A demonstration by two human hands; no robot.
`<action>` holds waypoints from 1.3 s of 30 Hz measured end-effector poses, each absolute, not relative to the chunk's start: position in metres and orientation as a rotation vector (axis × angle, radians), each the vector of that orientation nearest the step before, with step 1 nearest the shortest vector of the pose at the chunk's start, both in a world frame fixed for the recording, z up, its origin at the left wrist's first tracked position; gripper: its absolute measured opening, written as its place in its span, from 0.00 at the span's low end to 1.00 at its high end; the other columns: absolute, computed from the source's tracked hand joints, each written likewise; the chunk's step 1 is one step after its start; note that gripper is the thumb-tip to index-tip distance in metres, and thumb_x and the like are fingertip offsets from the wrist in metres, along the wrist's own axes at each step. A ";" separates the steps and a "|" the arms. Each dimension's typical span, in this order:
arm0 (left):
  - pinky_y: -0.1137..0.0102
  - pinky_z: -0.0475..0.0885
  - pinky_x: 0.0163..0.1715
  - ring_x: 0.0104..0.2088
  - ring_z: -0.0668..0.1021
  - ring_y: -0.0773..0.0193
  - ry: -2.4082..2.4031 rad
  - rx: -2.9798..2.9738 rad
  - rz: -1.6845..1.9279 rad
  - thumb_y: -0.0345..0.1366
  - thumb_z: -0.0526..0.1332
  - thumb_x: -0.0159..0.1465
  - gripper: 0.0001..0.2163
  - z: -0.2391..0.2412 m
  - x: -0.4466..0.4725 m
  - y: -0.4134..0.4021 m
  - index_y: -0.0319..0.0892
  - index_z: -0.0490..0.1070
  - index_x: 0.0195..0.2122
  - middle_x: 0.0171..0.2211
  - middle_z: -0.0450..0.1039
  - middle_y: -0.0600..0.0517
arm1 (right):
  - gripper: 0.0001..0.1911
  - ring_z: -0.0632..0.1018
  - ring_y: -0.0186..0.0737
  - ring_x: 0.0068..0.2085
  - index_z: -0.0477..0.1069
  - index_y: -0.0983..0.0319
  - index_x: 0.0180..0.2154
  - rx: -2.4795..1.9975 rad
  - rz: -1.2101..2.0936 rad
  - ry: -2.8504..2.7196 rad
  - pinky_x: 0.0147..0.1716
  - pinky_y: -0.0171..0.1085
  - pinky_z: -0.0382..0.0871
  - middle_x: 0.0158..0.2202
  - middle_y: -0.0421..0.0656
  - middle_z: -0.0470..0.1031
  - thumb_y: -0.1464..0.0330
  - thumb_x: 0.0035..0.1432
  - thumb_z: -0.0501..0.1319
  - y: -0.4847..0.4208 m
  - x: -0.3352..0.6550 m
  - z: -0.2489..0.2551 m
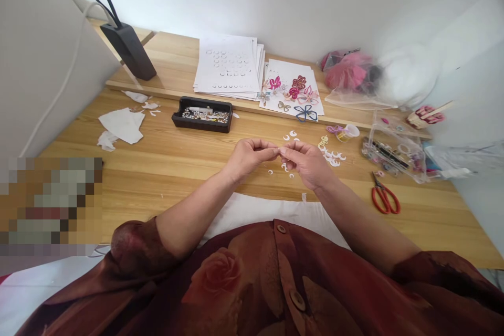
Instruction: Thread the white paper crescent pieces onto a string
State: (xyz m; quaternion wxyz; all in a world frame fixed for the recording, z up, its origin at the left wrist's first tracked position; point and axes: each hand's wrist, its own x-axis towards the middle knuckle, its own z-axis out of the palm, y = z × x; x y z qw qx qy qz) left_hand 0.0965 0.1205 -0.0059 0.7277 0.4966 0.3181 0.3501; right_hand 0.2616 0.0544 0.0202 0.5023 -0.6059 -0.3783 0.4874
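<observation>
Over the middle of the wooden desk, my left hand (251, 157) and my right hand (309, 163) meet at the fingertips. Both are pinched closed, and whatever lies between thumb and finger is too small to make out. Small white paper crescents (286, 137) lie on the desk just beyond and below my hands. A further cluster of white crescents (334, 157) lies to the right of my right hand, beside a yellow cut-out shape (323, 142).
A black tray (202, 122) of beads stands behind my hands, with paper scraps (122, 125) to its left. Printed sheets (228, 65) and coloured flower shapes (293, 93) lie on the raised shelf. To the right are red-handled scissors (386, 200), a clear box (417, 155) and a small cup (348, 133).
</observation>
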 end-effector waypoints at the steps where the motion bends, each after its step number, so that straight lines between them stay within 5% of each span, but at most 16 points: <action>1: 0.67 0.75 0.41 0.33 0.80 0.64 0.708 1.097 0.778 0.43 0.77 0.51 0.14 -0.006 0.097 0.120 0.39 0.83 0.32 0.32 0.83 0.48 | 0.17 0.66 0.30 0.24 0.76 0.60 0.26 -1.461 1.173 -0.916 0.25 0.35 0.58 0.24 0.38 0.72 0.57 0.44 0.77 0.054 0.261 0.020; 8: 0.66 0.75 0.41 0.32 0.80 0.65 0.737 1.072 0.812 0.42 0.77 0.50 0.13 -0.006 0.098 0.121 0.39 0.82 0.30 0.30 0.83 0.49 | 0.16 0.68 0.31 0.26 0.75 0.60 0.30 -1.488 1.066 -1.052 0.26 0.35 0.62 0.27 0.39 0.74 0.57 0.49 0.74 0.056 0.260 0.021; 16: 0.63 0.76 0.53 0.38 0.83 0.66 0.630 0.760 0.823 0.39 0.80 0.48 0.14 0.004 0.098 0.122 0.38 0.79 0.29 0.34 0.83 0.49 | 0.18 0.80 0.46 0.51 0.72 0.56 0.46 -1.369 0.924 -1.087 0.31 0.36 0.75 0.53 0.47 0.76 0.62 0.54 0.68 0.057 0.252 0.032; 22: 0.64 0.77 0.54 0.37 0.82 0.68 0.625 0.700 0.838 0.36 0.80 0.49 0.14 0.009 0.097 0.119 0.36 0.77 0.27 0.37 0.81 0.50 | 0.18 0.80 0.48 0.58 0.67 0.54 0.50 -1.315 0.836 -1.201 0.39 0.39 0.79 0.57 0.47 0.73 0.66 0.58 0.65 0.053 0.242 0.035; 28: 0.64 0.78 0.50 0.37 0.82 0.67 0.566 0.709 0.809 0.37 0.81 0.49 0.15 0.010 0.097 0.117 0.36 0.77 0.28 0.41 0.80 0.48 | 0.24 0.82 0.44 0.50 0.66 0.54 0.52 -1.322 0.921 -1.170 0.38 0.39 0.82 0.58 0.48 0.72 0.65 0.55 0.69 0.053 0.240 0.030; 39: 0.65 0.78 0.43 0.32 0.80 0.66 0.535 0.703 0.726 0.39 0.82 0.47 0.17 0.009 0.096 0.117 0.36 0.78 0.29 0.32 0.80 0.50 | 0.25 0.80 0.36 0.33 0.73 0.58 0.49 -1.401 0.997 -1.104 0.33 0.40 0.82 0.46 0.46 0.79 0.58 0.53 0.74 0.054 0.244 0.031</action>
